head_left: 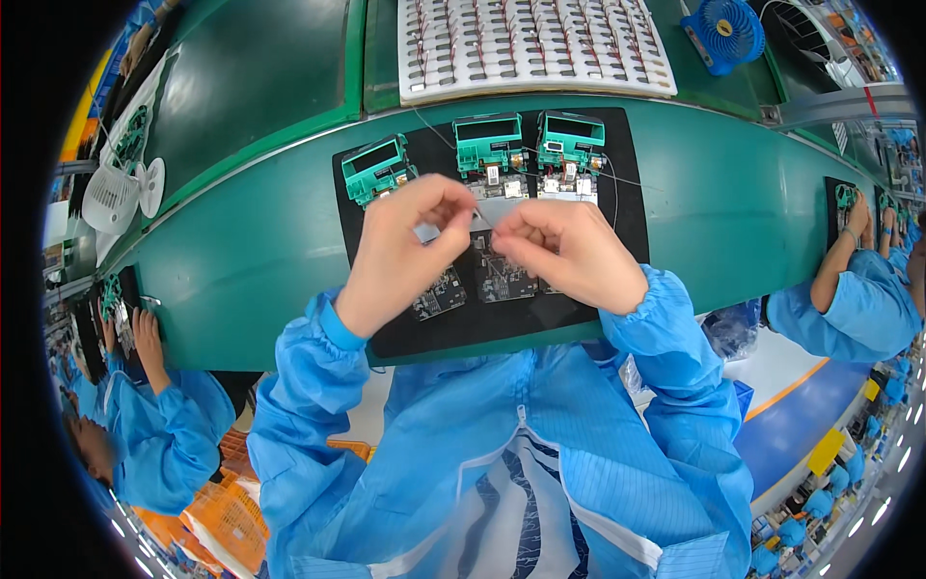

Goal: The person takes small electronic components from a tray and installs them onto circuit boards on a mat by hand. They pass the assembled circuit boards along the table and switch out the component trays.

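My left hand [403, 249] and my right hand [573, 247] are held over the middle of a black mat [386, 333], fingertips pinched close together. A short, thin dark wire [484, 218] shows between them, with an end at each pinch. Beneath them lies the middle of three units, a green plastic housing [488, 140] joined to a dark circuit board [503, 270]. To its left is another green housing [374, 166] with its board [440, 297], partly behind my left hand. The third housing [571, 135] is at the right; my right hand covers most of its board.
Beyond the mat, a white foam tray [535, 43] holds rows of small wired parts. A blue fan [725, 34] stands at the far right. Co-workers' hands [147, 338] and another worker's sleeve [825, 314] are at the green bench's [714, 212] two sides.
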Motion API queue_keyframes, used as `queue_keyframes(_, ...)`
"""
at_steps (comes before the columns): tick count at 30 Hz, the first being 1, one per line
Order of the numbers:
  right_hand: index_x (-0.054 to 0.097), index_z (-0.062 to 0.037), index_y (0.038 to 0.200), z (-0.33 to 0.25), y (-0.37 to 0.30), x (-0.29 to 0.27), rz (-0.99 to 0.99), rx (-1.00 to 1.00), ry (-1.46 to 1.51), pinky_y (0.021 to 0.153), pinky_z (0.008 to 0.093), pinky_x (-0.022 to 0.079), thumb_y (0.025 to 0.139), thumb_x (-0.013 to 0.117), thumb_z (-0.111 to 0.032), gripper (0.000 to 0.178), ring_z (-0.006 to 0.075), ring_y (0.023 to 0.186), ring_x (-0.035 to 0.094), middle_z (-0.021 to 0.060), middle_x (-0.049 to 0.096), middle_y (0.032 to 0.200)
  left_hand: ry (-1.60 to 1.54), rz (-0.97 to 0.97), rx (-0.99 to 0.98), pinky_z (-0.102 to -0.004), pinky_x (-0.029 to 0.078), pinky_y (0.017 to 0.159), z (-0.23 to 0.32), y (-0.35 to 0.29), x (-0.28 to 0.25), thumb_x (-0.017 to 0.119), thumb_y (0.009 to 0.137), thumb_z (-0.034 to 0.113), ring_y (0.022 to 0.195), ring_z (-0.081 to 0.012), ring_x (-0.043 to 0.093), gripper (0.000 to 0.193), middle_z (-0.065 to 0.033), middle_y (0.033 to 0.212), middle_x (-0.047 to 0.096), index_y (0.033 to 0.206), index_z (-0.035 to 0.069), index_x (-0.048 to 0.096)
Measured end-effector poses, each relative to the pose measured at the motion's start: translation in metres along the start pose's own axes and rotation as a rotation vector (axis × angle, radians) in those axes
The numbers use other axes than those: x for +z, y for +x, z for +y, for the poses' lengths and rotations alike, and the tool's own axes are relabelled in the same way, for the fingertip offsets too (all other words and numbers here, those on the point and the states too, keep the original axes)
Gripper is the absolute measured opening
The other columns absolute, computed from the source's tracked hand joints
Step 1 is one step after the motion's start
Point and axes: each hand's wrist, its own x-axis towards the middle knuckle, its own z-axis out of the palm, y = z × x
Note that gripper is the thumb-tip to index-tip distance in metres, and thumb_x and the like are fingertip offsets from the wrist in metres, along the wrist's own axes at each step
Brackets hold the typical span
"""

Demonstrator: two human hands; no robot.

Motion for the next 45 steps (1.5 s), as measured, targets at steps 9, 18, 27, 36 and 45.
queue_keyframes(9,0.064,0.0015,0.085,0.012,0.043,0.014,0.254,-0.040,-0.215,0.063,0.0412,0.050,0.086,0.064,-0.011,0.013,0.0356,0.070,0.065,0.0182,0.066,0.077,0.436,0.200,0.415,-0.0368,0.052,0.067,-0.020,0.036,-0.001,0.065,0.082,-0.002,0.078,-0.0297,0.062,0.015,-0.0110,0.086,0.061,0.096,0.002,0.063)
queue_keyframes(18,0.063,0.0030,0.084,0.016,0.041,0.015,0.309,-0.035,-0.232,0.058,0.0390,0.050,0.087,0.065,-0.012,0.016,0.0329,0.064,0.066,0.0189,0.066,0.073,0.618,0.240,0.520,-0.0368,0.052,0.070,-0.023,0.032,0.010,0.065,0.075,-0.004,0.086,-0.0280,0.061,0.024,-0.0095,0.093,0.057,0.099,0.002,0.062)
queue_keyframes(27,0.059,0.0017,0.096,0.011,0.027,0.006,0.198,0.174,0.254,0.052,0.0240,0.050,0.089,0.067,-0.011,0.016,0.0112,0.060,0.065,0.0068,0.066,0.070,0.816,0.200,0.446,-0.0445,0.042,0.097,-0.032,0.012,0.007,0.063,0.073,-0.006,0.118,-0.0347,0.050,0.053,-0.0149,0.130,0.050,0.124,0.010,0.062)
queue_keyframes(36,0.058,0.0000,0.098,-0.005,0.014,0.020,0.202,0.139,0.567,0.055,0.0212,0.048,0.092,0.065,-0.012,0.015,0.0111,0.065,0.064,0.0065,0.066,0.077,-0.561,0.206,-0.267,-0.0244,0.051,0.081,0.001,-0.033,0.017,0.065,0.089,-0.001,0.090,-0.0113,0.064,0.020,-0.0056,0.096,0.066,0.108,-0.002,0.062)
queue_keyframes(45,0.063,-0.0008,0.090,0.001,0.051,0.078,0.240,-0.180,0.101,0.061,0.0338,0.052,0.085,0.066,-0.007,0.008,0.0247,0.068,0.068,0.0119,0.067,0.077,0.070,0.504,0.047,-0.0252,0.049,0.073,-0.037,-0.036,-0.023,0.066,0.086,-0.002,0.084,-0.0122,0.064,0.014,-0.0063,0.091,0.066,0.100,0.001,0.067)
